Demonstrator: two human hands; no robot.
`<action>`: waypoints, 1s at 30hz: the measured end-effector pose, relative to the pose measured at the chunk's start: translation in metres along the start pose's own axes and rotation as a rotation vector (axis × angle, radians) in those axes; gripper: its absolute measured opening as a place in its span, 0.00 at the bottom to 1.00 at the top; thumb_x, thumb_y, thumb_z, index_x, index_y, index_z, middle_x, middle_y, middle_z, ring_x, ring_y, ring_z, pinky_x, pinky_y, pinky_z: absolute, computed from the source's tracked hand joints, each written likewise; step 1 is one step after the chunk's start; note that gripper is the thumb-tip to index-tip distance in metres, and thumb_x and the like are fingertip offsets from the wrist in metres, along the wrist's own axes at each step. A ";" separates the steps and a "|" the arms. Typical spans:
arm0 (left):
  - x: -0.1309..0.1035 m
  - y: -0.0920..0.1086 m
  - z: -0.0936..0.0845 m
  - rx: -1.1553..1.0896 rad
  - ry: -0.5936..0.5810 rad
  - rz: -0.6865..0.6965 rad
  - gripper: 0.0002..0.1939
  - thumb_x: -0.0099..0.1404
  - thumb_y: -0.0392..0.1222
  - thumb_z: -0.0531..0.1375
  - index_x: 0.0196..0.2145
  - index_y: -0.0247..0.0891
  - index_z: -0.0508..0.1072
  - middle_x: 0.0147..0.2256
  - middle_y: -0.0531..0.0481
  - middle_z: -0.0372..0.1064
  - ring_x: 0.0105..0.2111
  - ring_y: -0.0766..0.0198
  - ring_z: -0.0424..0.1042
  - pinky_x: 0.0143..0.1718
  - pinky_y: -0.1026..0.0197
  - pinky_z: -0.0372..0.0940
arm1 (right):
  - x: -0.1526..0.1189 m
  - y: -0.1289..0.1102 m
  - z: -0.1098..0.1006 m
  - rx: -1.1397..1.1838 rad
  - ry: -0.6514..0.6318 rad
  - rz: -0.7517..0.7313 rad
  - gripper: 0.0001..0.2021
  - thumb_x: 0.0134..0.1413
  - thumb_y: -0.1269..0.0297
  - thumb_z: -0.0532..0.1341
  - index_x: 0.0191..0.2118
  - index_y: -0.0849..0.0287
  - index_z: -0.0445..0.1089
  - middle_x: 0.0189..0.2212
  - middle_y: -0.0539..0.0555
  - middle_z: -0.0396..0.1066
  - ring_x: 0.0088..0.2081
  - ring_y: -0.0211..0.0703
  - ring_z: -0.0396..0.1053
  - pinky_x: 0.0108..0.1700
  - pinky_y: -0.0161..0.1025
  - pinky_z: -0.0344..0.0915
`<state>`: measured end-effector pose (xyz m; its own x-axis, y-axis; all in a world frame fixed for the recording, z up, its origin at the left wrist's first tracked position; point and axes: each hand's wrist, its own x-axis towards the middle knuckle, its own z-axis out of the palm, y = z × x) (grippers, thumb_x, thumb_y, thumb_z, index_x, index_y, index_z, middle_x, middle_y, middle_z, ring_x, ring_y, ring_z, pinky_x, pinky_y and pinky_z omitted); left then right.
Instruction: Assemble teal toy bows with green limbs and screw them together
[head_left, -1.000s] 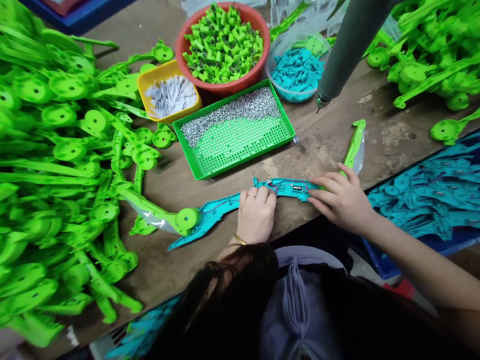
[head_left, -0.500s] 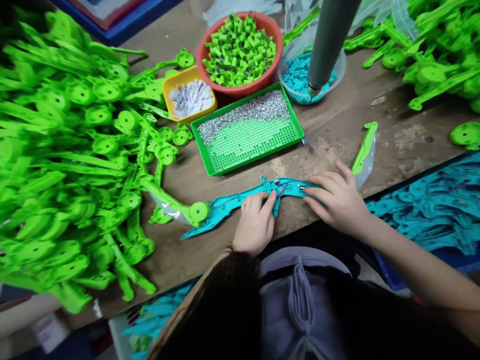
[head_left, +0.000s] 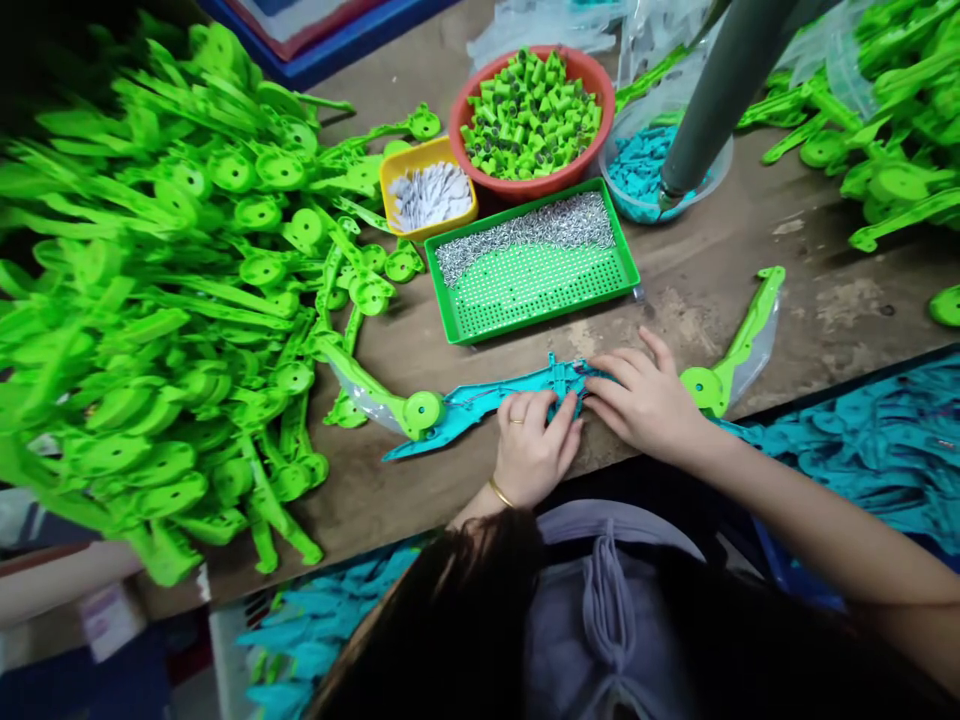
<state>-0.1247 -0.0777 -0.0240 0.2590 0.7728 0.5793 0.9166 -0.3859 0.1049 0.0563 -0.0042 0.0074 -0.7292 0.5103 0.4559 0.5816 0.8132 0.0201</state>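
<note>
A teal shell (head_left: 487, 393) lies on the near middle of the surface (head_left: 420, 500). The left hand (head_left: 532, 445) has bent fingers on it; the right hand (head_left: 649, 405) has slightly parted fingers over its right part. Whether either pinches anything is hidden. A thin wire seems to run inside, so pressing blindly could trap it. The left green arm (head_left: 367, 385) meets the green pile (head_left: 187, 330); a sideways tug might snag it and twist the shell.
</note>
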 end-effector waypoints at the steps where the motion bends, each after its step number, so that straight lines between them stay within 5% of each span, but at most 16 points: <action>1: 0.000 0.000 0.001 0.015 0.000 0.002 0.14 0.65 0.41 0.58 0.46 0.33 0.75 0.39 0.40 0.69 0.42 0.54 0.64 0.48 0.50 0.57 | -0.001 0.000 0.000 0.015 0.012 -0.005 0.09 0.62 0.63 0.56 0.38 0.58 0.73 0.45 0.53 0.73 0.47 0.44 0.66 0.64 0.54 0.43; 30: -0.005 -0.003 0.006 -0.049 -0.023 -0.024 0.18 0.67 0.40 0.55 0.51 0.28 0.70 0.42 0.37 0.69 0.44 0.54 0.66 0.47 0.52 0.62 | -0.011 -0.013 0.005 -0.073 0.017 -0.047 0.13 0.62 0.64 0.56 0.48 0.61 0.71 0.44 0.54 0.74 0.46 0.45 0.65 0.64 0.53 0.42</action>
<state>-0.1269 -0.0771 -0.0318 0.2445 0.7934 0.5574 0.9066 -0.3909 0.1589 0.0547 -0.0191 -0.0027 -0.7504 0.4671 0.4676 0.5724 0.8130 0.1065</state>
